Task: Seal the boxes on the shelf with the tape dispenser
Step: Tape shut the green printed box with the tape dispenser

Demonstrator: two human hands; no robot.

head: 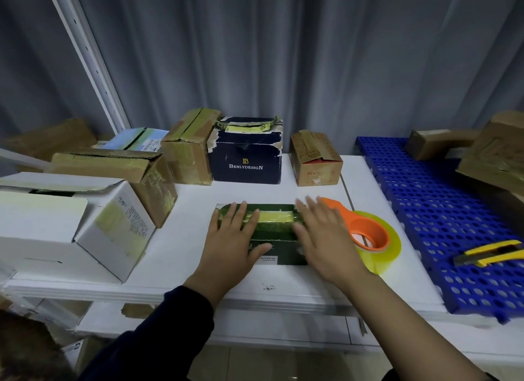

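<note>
At the near edge a dark sleeve (158,332) is covering the left forearm, and the bottom of the frame is cutting off both arms. The left hand (232,239) is lying flat on the left end of the green box (272,230), fingers straight and slightly spread. Its thumb is reaching over the front face and hiding part of a label there. The right hand (323,239) is pressing flat on the box's right end, fingers spread. It is blurring, so its fingertips are hard to make out, and it is hiding that end of the box. Between the hands a strip of yellowish tape is showing along the top.

The box is sitting near the front of the white shelf (184,253). At 3 o'clock from it the tape dispenser (368,236) is lying on the shelf, its orange handle partly hidden by the right hand. I cannot tell whether the hand is touching it.

Farther at 3 o'clock a yellow knife (490,256) is resting on a blue mat (425,199), the frame edge clipping its tip. At 9 o'clock the left edge is cutting off a white box (71,227).

At 12 o'clock a navy box (246,159) is standing against the grey curtain (283,54), with a small brown box (316,159) at 1 o'clock. A taped brown box (187,151) is touching the navy one at 11 o'clock.
</note>
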